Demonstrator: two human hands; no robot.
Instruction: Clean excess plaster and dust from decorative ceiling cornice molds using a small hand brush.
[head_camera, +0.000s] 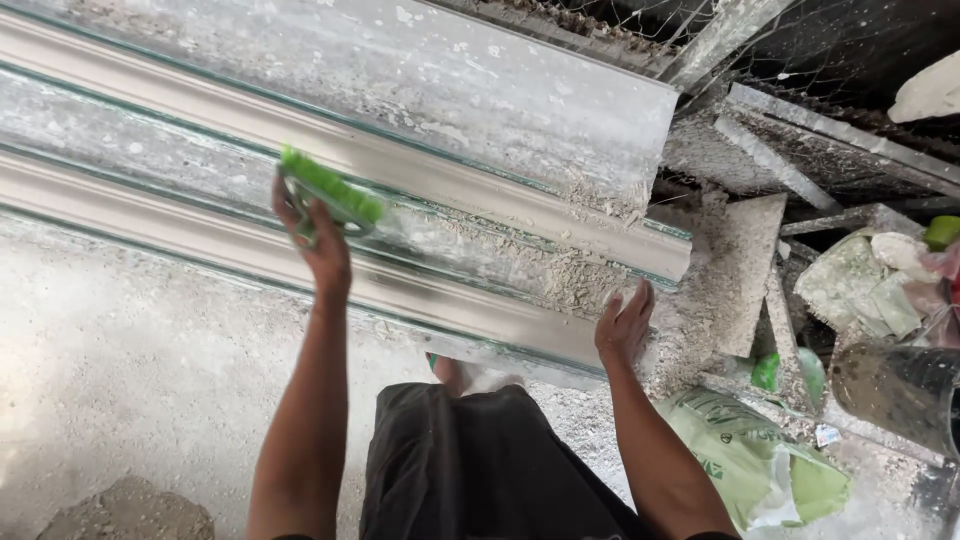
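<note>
At the centre left of the frame, a green brush (335, 192) is held in the left hand (318, 243), its fingers closed round the handle and its bristles set against the long grey moulded trough (470, 225) that runs from the upper left down toward the centre right. The brush appears blurred — a sweeping stroke is judged to be in hand. At the lower right end of the trough, the right hand (625, 325) is laid flat on the rim, fingers spread and nothing gripped, apparently to steady it. Crumbly plaster debris (585, 280) is seen heaped in the channel near that end. The next stroke would probably call for the brush to be drawn along the channel toward the debris — with the trough kept braced. A green sack (755, 455) lies at the lower right.
</note>
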